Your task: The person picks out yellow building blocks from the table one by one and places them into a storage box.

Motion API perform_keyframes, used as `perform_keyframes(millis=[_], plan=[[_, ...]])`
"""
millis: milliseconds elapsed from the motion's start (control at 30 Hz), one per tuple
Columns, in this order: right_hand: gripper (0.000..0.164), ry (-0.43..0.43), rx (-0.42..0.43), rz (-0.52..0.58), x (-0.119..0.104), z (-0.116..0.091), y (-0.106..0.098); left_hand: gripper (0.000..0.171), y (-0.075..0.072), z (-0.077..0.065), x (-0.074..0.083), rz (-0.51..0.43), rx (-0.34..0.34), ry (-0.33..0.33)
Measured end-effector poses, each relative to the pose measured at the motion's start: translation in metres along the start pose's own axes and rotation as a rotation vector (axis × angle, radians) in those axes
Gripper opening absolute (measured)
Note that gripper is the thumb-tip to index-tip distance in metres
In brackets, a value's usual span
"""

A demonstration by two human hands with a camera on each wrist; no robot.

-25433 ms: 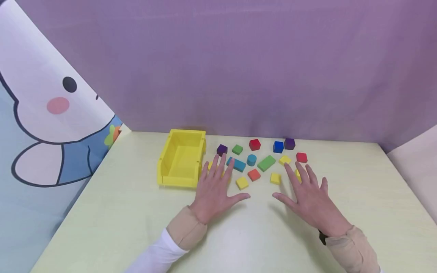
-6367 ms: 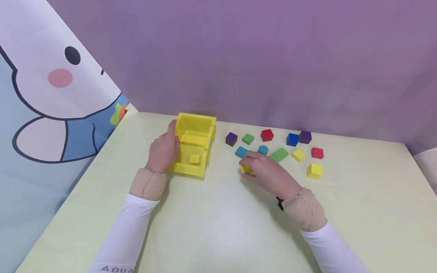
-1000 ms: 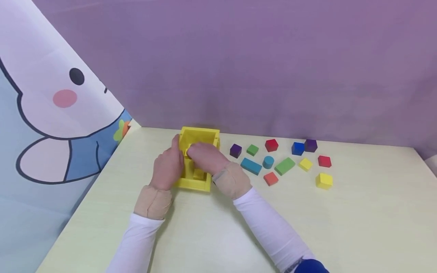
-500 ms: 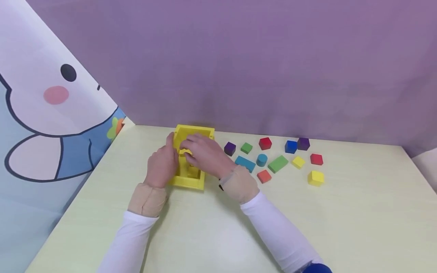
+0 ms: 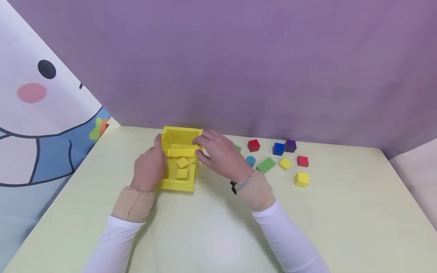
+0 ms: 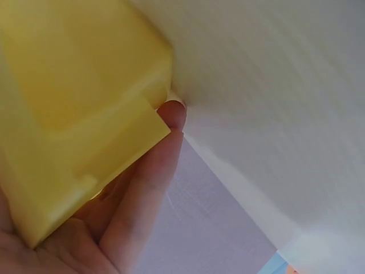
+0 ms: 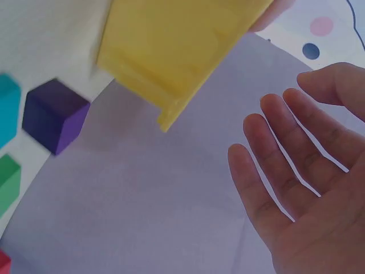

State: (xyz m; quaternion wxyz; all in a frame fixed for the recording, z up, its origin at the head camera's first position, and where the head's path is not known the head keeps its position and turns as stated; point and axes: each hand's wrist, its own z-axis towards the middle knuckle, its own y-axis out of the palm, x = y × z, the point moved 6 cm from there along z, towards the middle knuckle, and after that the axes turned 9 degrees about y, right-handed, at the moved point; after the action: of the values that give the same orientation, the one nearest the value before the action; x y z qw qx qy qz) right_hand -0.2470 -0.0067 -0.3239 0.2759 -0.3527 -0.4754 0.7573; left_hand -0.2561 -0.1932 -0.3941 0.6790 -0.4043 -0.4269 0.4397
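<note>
Left fingers (image 6: 145, 191) against the yellow bin (image 5: 175, 185)

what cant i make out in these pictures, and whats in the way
Head: the small green block shows only partly; the right grip covers the rest.
Head: the purple block seen in the right wrist view is hidden behind the right grip.
Right wrist: the left edge cuts off the teal block and red block.
Left wrist: the yellow bin is blurred, cut off by the top and left edges, and covers part of the left grip.
</note>
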Motion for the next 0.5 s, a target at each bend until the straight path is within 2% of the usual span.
perform_keyframes(millis=[167,500], plan=[[0.027,0.028,0.009,-0.030,0.018,-0.014,-0.008,0.056,0.002,0.003,0.003,-0.027,-0.016,0.007],[0.028,0.103,-0.059,-0.091,0.069,-0.048,-0.019,0.054,0.005,0.007,0.012,-0.045,0.014,0.012]])
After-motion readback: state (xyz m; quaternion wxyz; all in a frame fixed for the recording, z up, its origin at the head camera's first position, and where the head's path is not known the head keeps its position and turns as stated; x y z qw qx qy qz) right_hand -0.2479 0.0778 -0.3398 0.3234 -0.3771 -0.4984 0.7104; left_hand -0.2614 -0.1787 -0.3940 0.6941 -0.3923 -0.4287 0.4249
